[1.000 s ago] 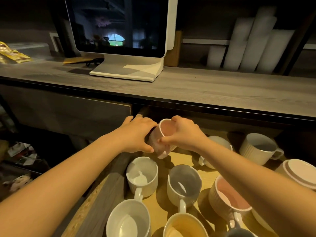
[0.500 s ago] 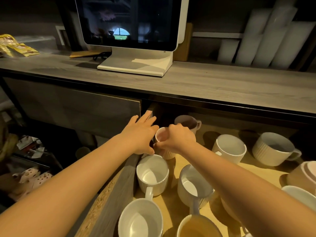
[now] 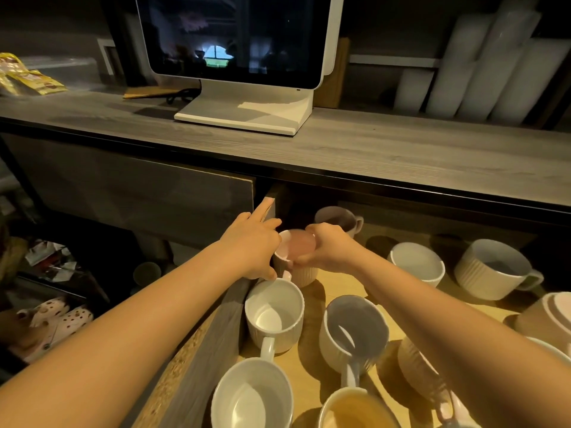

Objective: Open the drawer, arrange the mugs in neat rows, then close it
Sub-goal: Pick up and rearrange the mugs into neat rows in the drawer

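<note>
Hugging drawer's left wall (image 3: 216, 335) — hands (image 3: 251, 242) (image 3: 329, 247) on pink mug (image 3: 298, 246).

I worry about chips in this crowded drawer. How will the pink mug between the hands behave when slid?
The pink mug looks ceramic: probably rigid, fairly heavy, and apt to chip against the white mug right beside it. Its ribbed wall likely helps the right hand and left hand grip. Being squat, it should slide rather than tip.

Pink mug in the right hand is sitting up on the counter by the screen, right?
No. The head view shows the pink mug in the right hand down inside the open drawer, behind a white mug, not up on the counter by the screen.
</note>
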The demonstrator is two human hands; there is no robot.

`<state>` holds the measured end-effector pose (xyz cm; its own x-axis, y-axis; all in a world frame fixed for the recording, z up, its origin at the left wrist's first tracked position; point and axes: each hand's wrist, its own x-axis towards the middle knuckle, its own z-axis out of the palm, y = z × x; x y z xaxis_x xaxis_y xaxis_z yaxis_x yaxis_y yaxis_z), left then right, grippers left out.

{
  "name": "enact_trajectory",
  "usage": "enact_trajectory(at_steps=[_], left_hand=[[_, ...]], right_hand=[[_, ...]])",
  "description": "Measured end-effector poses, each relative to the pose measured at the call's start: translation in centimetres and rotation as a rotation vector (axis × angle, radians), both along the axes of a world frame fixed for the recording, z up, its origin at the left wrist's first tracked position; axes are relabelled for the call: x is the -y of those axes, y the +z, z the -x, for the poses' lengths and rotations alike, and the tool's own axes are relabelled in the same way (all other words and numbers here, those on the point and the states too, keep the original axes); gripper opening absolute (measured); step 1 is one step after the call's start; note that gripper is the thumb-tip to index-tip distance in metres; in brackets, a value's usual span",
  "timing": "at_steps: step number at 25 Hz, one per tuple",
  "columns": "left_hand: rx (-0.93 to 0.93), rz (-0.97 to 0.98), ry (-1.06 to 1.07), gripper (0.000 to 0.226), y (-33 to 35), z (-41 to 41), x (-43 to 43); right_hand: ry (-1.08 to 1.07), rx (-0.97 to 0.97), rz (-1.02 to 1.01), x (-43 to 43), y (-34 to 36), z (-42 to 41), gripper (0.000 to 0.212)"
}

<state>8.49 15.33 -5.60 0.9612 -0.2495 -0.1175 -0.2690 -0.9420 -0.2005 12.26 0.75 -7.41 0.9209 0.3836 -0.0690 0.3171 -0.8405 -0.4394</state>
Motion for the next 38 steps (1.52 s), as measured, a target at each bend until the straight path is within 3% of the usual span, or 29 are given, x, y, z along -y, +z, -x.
enact_trajectory(at_steps=[8,13,17,20,24,29,33,38], left_hand=[[-0.022,-0.025,0.006,0.053,0.2,0.1,0.1],[-0.007,-0.027,-0.001,0.059,0.5,0.2,0.1],[0.057,0.001,-0.03,0.063,0.4,0.7,0.8],[0.027,0.101,-0.099,0.061,1.1,1.0,2.5],[-0.058,0.272,-0.137,0.056,1.5,1.3,6.1],[-0.269,0.355,-0.135,0.066,-0.1,0.3,9.9],[-0.394,0.365,-0.162,0.069,-1.4,0.2,12.1],[-0.359,0.322,-0.154,0.072,-1.4,0.1,12.1]], right_hand=[[-0.024,0.043,-0.129,0.0,-2.0,0.1,0.066],[0.035,0.047,-0.035,1.1,-0.6,0.7,0.072],[0.068,0.173,0.082,4.6,2.1,1.8,0.037],[0.011,0.195,0.121,8.1,3.2,2.0,0.03],[-0.179,0.191,0.248,11.8,2.8,1.8,0.045],[-0.368,0.034,0.309,13.9,1.4,1.6,0.075],[-0.39,0.02,0.248,14.2,0.4,1.6,0.073],[-0.394,0.066,0.111,15.0,0.0,1.3,0.066]])
